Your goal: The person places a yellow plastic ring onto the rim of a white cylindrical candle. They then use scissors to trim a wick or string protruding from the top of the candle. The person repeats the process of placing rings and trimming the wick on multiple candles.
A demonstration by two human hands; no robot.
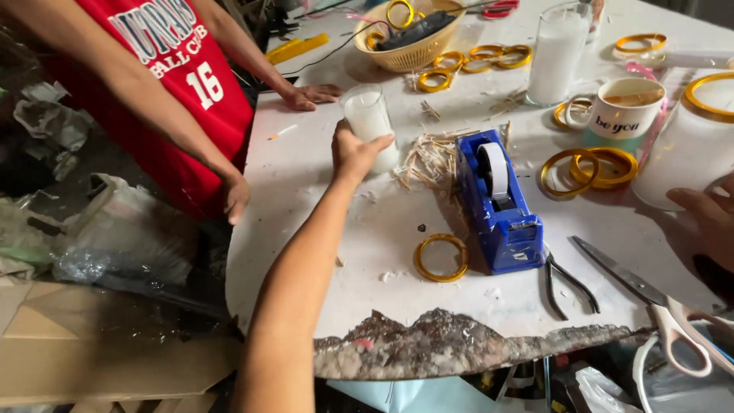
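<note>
Scanning left to right across the white desk (pixel 382 229):

Far left: crumpled plastic bags (pixel 115 237) and flattened cardboard (pixel 76 336) lie on the floor beside the desk.
Other person: someone in a red shirt (pixel 191 84) stands at the desk's far left corner, with one hand (pixel 310 95) flat on the top and the other hand (pixel 235 197) hanging by the edge.
Left hand: the left hand (pixel 353 151) reaches forward on a long outstretched arm and is closed around a small glass candle (pixel 369 122), fingers wrapped about its lower part.
Candle: it stands upright on the desk, filled with white wax, near the left edge, just left of a heap of pale straw (pixel 428 160).
Centre: a blue tape dispenser (pixel 501 206) sits right of the straw, with a gold ring (pixel 441 258) in front of it and dark pliers (pixel 566 283) at its right corner.
Back: a woven basket (pixel 413 34) holds gold rings and a dark tool; a tall white candle (pixel 556 55) stands to its right.
Right of centre: a white mug (pixel 627 107) sits behind two overlapping gold rings (pixel 589 170); scissors (pixel 650 298) with pale handles lie by the near edge.
Right hand: the right hand (pixel 707 218) shows only in part at the frame's edge, with its fingers against a large white jar (pixel 684 157); whether it grips the jar I cannot tell.
</note>
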